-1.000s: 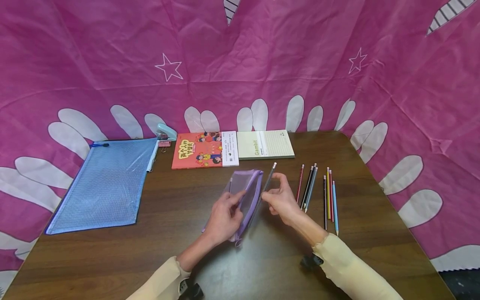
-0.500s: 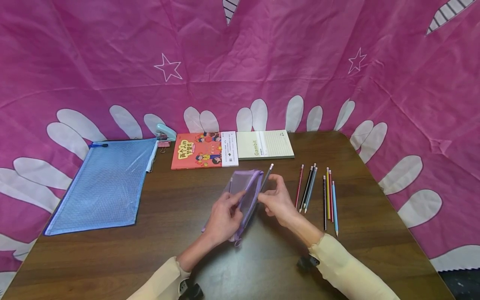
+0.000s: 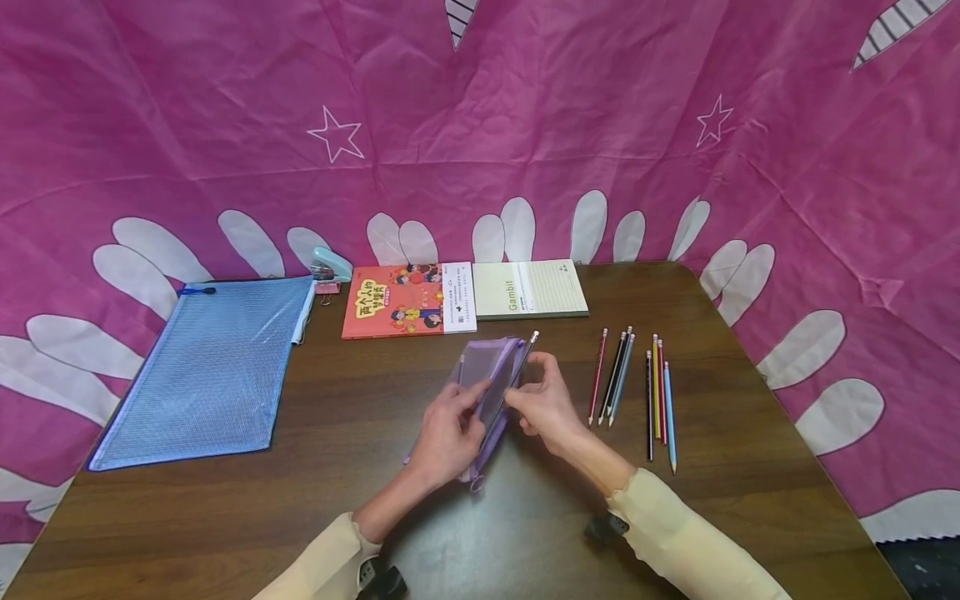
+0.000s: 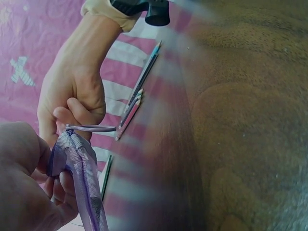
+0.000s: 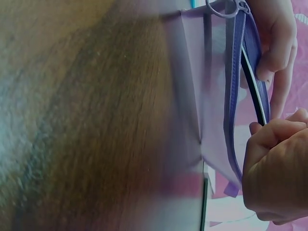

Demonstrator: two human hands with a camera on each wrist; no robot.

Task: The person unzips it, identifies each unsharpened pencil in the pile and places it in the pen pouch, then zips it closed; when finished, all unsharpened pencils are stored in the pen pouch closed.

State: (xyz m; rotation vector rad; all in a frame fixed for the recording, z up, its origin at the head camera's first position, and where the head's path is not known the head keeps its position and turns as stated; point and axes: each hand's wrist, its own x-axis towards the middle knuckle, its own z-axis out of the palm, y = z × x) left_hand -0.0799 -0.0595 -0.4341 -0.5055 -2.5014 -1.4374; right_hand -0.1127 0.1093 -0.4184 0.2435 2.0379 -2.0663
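My left hand (image 3: 448, 429) grips a purple mesh pencil case (image 3: 491, 354) and tilts it up from the table. Its zipped mouth (image 5: 234, 91) gapes open, facing right. Between thumb and fingers, my right hand (image 3: 546, 407) pinches a dark pencil (image 3: 531, 343), eraser end pointing up and away. In the right wrist view the pencil (image 5: 252, 86) lies within the zip opening, along its length; its lower end is hidden. A slim dark strip shows through the mesh, too unclear to name.
Right of my hands lie two groups of pencils, one nearer (image 3: 619, 375) and one farther right (image 3: 659, 392). Behind are a red book (image 3: 397, 312) and a pale notebook (image 3: 555, 287). A blue mesh zip folder (image 3: 210, 375) lies left, with a light-blue stapler (image 3: 335, 263) beside it.
My right hand has moved left with the pencil, from beside the case to within its open mouth. The left hand and the case have barely moved.
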